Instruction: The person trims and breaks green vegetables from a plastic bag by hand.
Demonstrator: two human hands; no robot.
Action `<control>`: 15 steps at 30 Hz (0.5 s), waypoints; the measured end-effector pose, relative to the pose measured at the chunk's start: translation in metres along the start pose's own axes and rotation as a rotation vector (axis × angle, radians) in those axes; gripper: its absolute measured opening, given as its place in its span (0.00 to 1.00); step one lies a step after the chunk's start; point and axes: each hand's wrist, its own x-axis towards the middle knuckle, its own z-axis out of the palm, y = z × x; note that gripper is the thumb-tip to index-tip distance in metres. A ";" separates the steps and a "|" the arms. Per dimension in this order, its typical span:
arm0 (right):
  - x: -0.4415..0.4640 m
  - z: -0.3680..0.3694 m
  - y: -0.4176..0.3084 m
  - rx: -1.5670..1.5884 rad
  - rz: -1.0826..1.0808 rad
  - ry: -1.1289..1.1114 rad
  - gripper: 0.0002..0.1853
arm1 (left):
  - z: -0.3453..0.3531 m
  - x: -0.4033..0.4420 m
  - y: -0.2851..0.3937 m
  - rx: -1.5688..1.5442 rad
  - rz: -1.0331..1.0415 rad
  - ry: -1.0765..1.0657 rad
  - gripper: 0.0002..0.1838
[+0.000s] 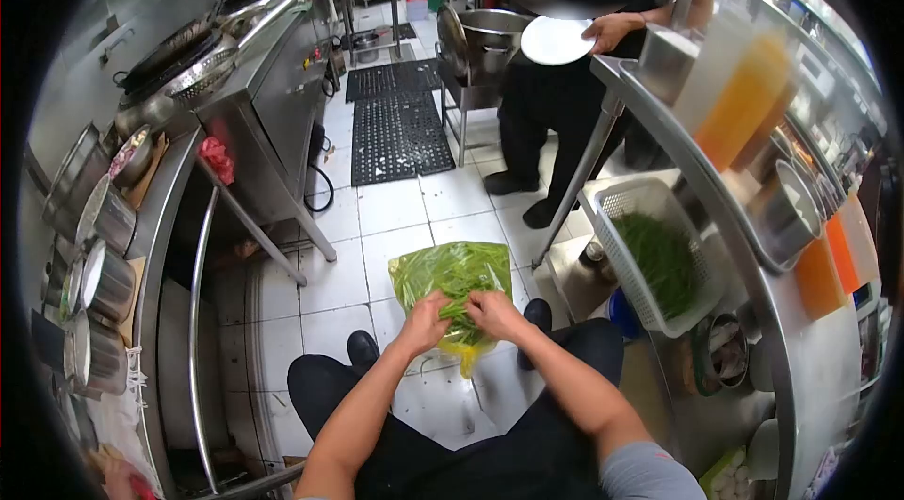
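Observation:
Between my knees, a clear plastic bag [424, 269] full of green stalks stands above the white tiled floor, its yellowish lower edge toward me. My left hand [427, 319] is closed on the green stalks at the bag's near left part. Close beside it, my right hand [493, 314] grips the same stalks, fingers curled. Some green stalks [457, 307] show between the two hands. The fingertips are partly hidden among the greens.
At the right, a white basket [612, 234] with cut greens sits on a low shelf under a steel table [744, 246]. A person stands ahead, holding a white plate [557, 40]. Steel pots [105, 288] line the left counter. Black mats [400, 137] lie on the floor.

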 end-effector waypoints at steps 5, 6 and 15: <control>0.002 0.021 0.006 0.446 0.038 0.090 0.14 | -0.011 0.005 0.014 -0.453 -0.431 0.001 0.08; -0.002 0.014 -0.009 0.455 0.052 0.048 0.11 | -0.012 0.005 0.011 -0.490 -0.390 0.051 0.07; -0.001 0.030 0.017 0.398 0.115 -0.045 0.10 | -0.015 0.003 -0.004 -0.534 -0.353 0.147 0.09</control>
